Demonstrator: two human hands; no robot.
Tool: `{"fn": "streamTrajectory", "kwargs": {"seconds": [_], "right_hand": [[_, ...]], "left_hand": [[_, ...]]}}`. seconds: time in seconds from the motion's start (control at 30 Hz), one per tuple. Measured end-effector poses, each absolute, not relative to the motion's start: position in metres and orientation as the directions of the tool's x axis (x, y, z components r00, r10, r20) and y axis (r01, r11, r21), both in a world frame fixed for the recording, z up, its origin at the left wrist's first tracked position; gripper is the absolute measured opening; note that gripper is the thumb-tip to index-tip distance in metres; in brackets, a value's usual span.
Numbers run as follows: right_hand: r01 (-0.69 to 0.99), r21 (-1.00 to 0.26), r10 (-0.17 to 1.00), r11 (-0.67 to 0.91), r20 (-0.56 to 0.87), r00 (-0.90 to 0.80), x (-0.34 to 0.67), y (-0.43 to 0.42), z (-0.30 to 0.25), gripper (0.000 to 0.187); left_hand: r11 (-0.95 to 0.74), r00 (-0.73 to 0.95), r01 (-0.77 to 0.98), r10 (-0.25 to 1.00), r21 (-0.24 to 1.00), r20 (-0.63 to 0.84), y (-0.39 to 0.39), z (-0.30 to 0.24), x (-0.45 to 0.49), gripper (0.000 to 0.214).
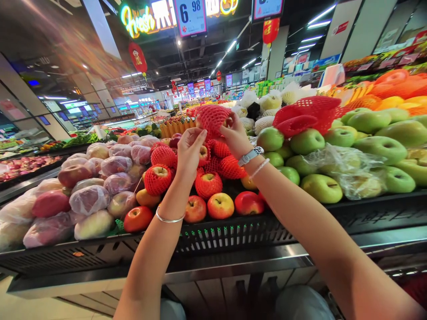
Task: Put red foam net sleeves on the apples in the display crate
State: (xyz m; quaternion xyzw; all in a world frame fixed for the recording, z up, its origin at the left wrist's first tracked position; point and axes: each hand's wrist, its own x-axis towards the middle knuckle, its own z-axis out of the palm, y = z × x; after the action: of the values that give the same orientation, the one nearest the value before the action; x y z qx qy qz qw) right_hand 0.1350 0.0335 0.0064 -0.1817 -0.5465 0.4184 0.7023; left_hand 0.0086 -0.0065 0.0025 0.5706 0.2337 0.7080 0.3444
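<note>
1. A display stand (350,215) has a shiny metal ledge (383,240) along its front edge.
2. Pale floor (20,306) shows below its front left corner.
3. Beyond its far edge, stocked shelves (236,87) stand deep in the shop.
4. Overhead, white strip lights (322,14) cross a dark ceiling (230,29).
5. A glowing "Fresh" sign (138,21), price screens (191,17) and red lanterns (138,58) hang above.
6. Broad pillars (353,33) rise beyond the far right corner.

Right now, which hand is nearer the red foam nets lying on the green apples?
Right. The right hand is left of those red foam nets; the left hand is farther left, past the right.
</note>
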Motion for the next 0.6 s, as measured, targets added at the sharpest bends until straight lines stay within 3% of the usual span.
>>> {"fn": "streamTrajectory", "kwargs": {"seconds": [0.13,0.2,0.27,0.37,0.47,0.6], "right_hand": [[-0.3,-0.691,0.736,0.657,0.674,0.06,0.134,0.035,0.005,0.038],[-0.268,-0.69,0.725,0.672,0.686,0.051,0.132,0.035,0.003,0.039],[-0.257,-0.7,0.731,0.666,0.682,0.036,0.131,0.036,0.001,0.039],[-0.268,-0.722,0.753,0.638,0.657,0.024,0.13,0.035,0.0,0.04],[-0.325,-0.749,0.792,0.577,0.61,0.0,0.132,0.033,0.001,0.038],[-0.411,-0.799,0.864,0.438,0.501,-0.054,0.137,0.031,0.004,0.034]], "left_hand": [[-0.567,-0.108,-0.32,0.818,0.759,0.565,-0.001,0.003,0.002,0.041],[-0.663,-0.187,-0.191,0.748,0.724,0.637,0.004,0.002,-0.004,0.044],[-0.782,-0.26,0.032,0.595,0.623,0.76,0.009,0.002,-0.009,0.046],[-0.822,-0.26,0.26,0.445,0.506,0.857,0.018,-0.001,-0.016,0.049],[-0.798,-0.224,0.307,0.469,0.518,0.854,0.028,-0.006,-0.019,0.06],[-0.783,0.009,0.325,0.563,0.53,0.826,0.036,-0.013,-0.018,0.088]]}}
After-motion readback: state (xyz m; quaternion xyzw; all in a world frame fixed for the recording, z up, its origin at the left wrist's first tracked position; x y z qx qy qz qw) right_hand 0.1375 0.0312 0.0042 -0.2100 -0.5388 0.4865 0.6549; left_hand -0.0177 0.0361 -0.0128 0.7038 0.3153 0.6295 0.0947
